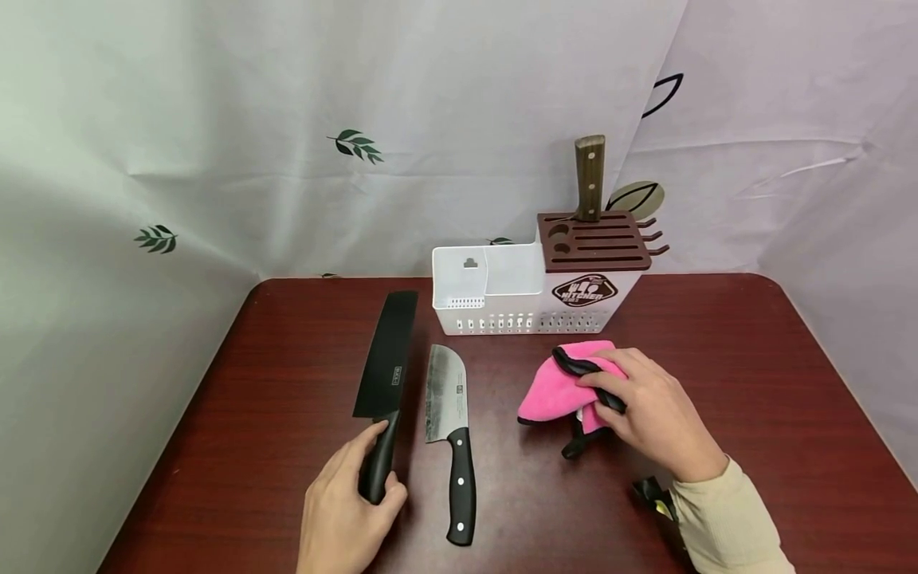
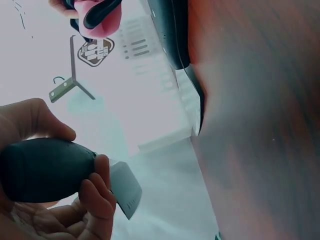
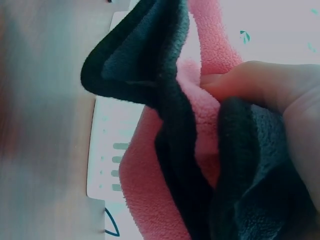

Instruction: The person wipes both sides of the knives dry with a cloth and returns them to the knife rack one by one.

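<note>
My left hand point(image 1: 351, 498) grips the black handle point(image 2: 45, 170) of a black-bladed cleaver point(image 1: 387, 359), whose blade points away toward the back of the table. Just right of it lies a second knife point(image 1: 460, 478) with a silver blade and a riveted black handle, flat on the table. A pink cloth point(image 1: 552, 391) with black edging hangs bunched in my right hand point(image 1: 656, 406), pinched between thumb and fingers. Folds of the cloth point(image 3: 205, 115) hide most of the right fingers in the right wrist view.
Behind the knives stands a white knife holder point(image 1: 495, 311) with a slotted brown top point(image 1: 602, 247). One wooden-handled knife point(image 1: 590, 175) is upright in it. A small black and yellow object point(image 1: 654, 496) lies by the right sleeve. White patterned curtains point(image 1: 323, 96) surround the dark red table point(image 1: 237, 414).
</note>
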{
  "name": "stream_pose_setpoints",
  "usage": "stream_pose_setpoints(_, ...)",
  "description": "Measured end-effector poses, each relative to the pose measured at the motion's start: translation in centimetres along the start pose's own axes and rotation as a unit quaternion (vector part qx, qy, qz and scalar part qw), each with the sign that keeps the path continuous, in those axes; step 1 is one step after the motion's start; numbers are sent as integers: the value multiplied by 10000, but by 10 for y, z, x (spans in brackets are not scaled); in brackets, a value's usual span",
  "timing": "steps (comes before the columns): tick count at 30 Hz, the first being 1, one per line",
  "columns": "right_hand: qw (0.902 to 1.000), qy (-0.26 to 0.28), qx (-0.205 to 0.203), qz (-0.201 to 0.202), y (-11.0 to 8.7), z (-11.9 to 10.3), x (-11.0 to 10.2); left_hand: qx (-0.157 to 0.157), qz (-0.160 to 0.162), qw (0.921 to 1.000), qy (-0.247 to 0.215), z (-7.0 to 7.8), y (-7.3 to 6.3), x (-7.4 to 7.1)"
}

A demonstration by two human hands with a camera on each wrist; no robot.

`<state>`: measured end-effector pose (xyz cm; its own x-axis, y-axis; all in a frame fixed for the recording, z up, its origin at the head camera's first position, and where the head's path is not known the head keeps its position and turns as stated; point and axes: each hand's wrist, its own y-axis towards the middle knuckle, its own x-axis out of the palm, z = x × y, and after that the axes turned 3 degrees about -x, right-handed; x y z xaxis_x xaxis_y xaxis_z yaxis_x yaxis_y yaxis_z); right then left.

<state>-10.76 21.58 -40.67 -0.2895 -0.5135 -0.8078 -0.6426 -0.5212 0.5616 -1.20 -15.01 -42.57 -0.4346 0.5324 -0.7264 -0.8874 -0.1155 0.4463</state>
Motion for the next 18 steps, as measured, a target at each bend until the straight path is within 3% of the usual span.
stream_pose_setpoints(10, 9978, 383, -154, 516, 2, -3, -1, 880, 3, 9954, -376, 5, 2, 1)
stream_pose_setpoints(18, 9879, 609, -479, 1341, 10, -8, -1, 1643, -272, 9788, -1193, 6, 4, 9)
